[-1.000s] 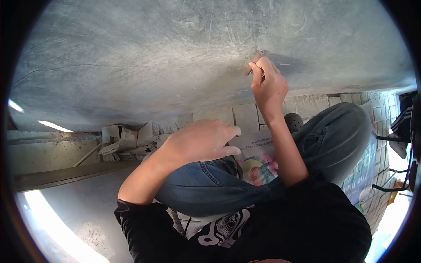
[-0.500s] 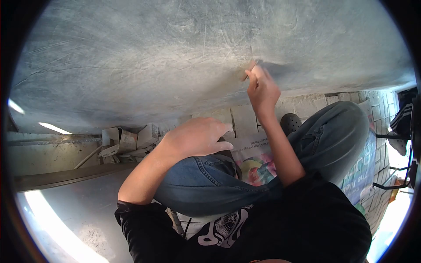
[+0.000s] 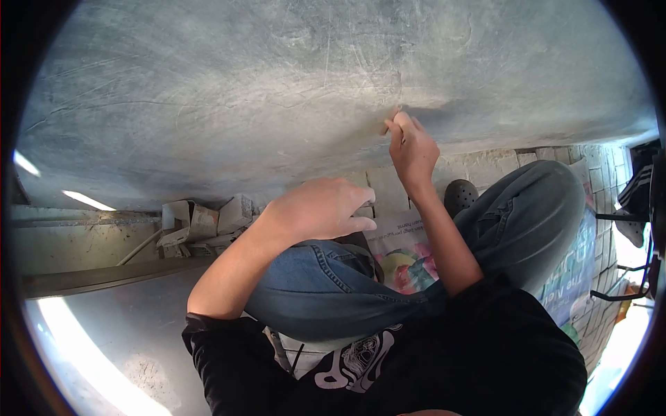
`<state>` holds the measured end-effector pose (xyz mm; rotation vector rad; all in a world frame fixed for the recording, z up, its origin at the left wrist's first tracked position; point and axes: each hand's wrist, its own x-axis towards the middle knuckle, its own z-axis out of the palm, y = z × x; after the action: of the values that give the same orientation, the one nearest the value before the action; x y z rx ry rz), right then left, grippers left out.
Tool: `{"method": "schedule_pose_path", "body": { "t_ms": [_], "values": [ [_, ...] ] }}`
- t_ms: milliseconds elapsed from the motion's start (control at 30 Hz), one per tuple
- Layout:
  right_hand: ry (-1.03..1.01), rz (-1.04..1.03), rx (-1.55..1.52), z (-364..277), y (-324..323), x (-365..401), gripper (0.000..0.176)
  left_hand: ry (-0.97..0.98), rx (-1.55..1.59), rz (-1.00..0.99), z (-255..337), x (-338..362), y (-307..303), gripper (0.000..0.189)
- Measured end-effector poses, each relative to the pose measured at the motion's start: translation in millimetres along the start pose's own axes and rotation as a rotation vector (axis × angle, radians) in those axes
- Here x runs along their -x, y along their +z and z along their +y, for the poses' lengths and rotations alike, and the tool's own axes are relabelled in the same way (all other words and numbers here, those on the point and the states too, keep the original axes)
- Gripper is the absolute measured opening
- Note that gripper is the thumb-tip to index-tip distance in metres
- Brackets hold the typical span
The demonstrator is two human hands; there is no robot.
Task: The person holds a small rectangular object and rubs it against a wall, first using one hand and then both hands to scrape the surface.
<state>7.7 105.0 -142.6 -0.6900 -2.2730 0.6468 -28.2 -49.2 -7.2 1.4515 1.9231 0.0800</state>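
A large grey panel (image 3: pixel 229 90), scuffed and dusty with pale smears and scratches, fills the upper part of the view. My right hand (image 3: pixel 415 149) is at its lower part, fingers pinched round a small brown piece of sandpaper (image 3: pixel 390 127) against the surface. Most of that piece is hidden by the fingers. Over my bent left leg hovers my left hand (image 3: pixel 319 209), holding nothing, thumb and fingers apart. Its fingertips are whitened with dust.
Broken pale blocks (image 3: pixel 201 222) lie at left beside a metal ledge (image 3: pixel 118 272). A printed banner (image 3: pixel 399 243) covers part of the paved floor (image 3: pixel 454 166) under my legs. Dark metal legs (image 3: pixel 621 295) and another person's clog (image 3: pixel 630 232) are at the far right.
My right hand has moved slightly down the panel with the sandpaper in its fingers. My left hand has shifted a little up and to the right, still empty.
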Motion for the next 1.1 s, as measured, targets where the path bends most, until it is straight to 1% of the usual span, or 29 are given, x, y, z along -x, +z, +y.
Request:
{"method": "schedule_pose_path", "body": {
  "t_ms": [67, 167, 200, 267, 333, 367, 400, 467, 500, 533, 600, 667, 733, 800, 833, 900, 933, 967, 1000, 1033, 1100],
  "values": [
    [-0.026, 0.096, -0.129, -21.8, -21.2, -15.1, 0.018, 0.008, 0.034, -0.004, 1.1, 2.5, 3.4, 0.038],
    [-0.031, 0.094, -0.196, -31.6, -34.2, -25.5, 0.018, 0.011, 0.054, -0.018, 2.1, 4.8, 5.9, 0.038],
    [-0.036, 0.1, -0.195, -24.4, -25.2, -20.6, 0.018, 0.001, 0.046, -0.033, 1.8, 4.7, 4.8, 0.038],
    [-0.057, 0.018, -0.099, -0.9, 5.2, -0.9, 0.018, -0.032, 0.047, -0.052, 1.5, 2.1, -2.0, 0.038],
    [-0.047, 0.034, -0.119, 2.4, 10.0, 3.0, 0.019, -0.07, 0.055, -0.083, 2.8, 1.2, -3.4, 0.038],
    [-0.032, 0.052, -0.14, 2.9, 14.2, 5.0, 0.019, -0.036, 0.034, -0.04, 2.7, 1.5, -3.4, 0.039],
    [-0.025, 0.043, -0.142, -3.3, 7.2, 0.5, 0.019, -0.004, 0.021, 0.002, 2.7, 3.0, -1.6, 0.039],
    [0.008, 0.084, -0.19, -24.4, -25.9, -22.6, 0.02, 0.018, 0.037, 0.011, 4.9, 8.8, 3.4, 0.039],
    [0.019, 0.04, -0.192, -28.1, -35.7, -28.1, 0.019, 0.048, 0.04, 0.033, 5.4, 9.9, 3.7, 0.039],
    [0.018, 0.042, -0.188, -25.4, -33.3, -24.6, 0.019, 0.052, 0.04, 0.034, 5.0, 9.5, 3.8, 0.039],
    [-0.003, 0.055, -0.147, -14.3, -18.6, -14.1, 0.018, 0.012, 0.034, -0.035, 3.7, 7.5, 2.9, 0.04],
    [0.003, 0.072, -0.147, -5.0, -0.8, -4.8, 0.018, 0.017, 0.025, -0.022, 2.7, 3.5, 0.5, 0.04],
    [0.021, 0.08, -0.152, -8.3, -1.9, -3.4, 0.018, 0.014, 0.021, -0.024, 2.7, 0.6, -1.2, 0.04],
    [0.085, -0.01, -0.206, -10.6, -11.8, -11.2, 0.019, 0.011, 0.082, -0.081, 4.7, 0.4, -5.7, 0.04],
    [0.082, -0.01, -0.208, -12.3, -15.9, -16.3, 0.019, 0.009, 0.082, -0.078, 1.6, -0.3, -7.7, 0.04],
    [0.147, 0.004, -0.701, -14.5, -24.4, -26.2, 0.023, -0.045, 0.325, -0.166, -8.7, -3.7, -10.7, 0.042],
    [0.14, 0.006, -0.704, -16.9, -27.7, -28.2, 0.023, -0.047, 0.321, -0.16, -18.3, -8.2, -9.3, 0.042],
    [0.219, 0.015, -0.877, -19.7, -31.0, -27.7, 0.023, -0.015, 0.293, -0.01, -30.7, -14.4, -5.9, 0.043],
    [0.301, 0.022, -1.049, -22.1, -34.4, -26.5, 0.024, 0.018, 0.264, 0.136, -30.8, -17.2, -12.0, 0.044],
    [0.301, 0.024, -1.052, -24.4, -39.1, -25.2, 0.024, 0.016, 0.261, 0.136, -29.6, -20.4, -17.5, 0.044],
    [0.487, -0.073, -1.219, -27.9, -47.2, -21.8, 0.022, -0.131, 0.7, 0.24, -21.3, -27.0, -27.2, 0.045]
  ]
}}
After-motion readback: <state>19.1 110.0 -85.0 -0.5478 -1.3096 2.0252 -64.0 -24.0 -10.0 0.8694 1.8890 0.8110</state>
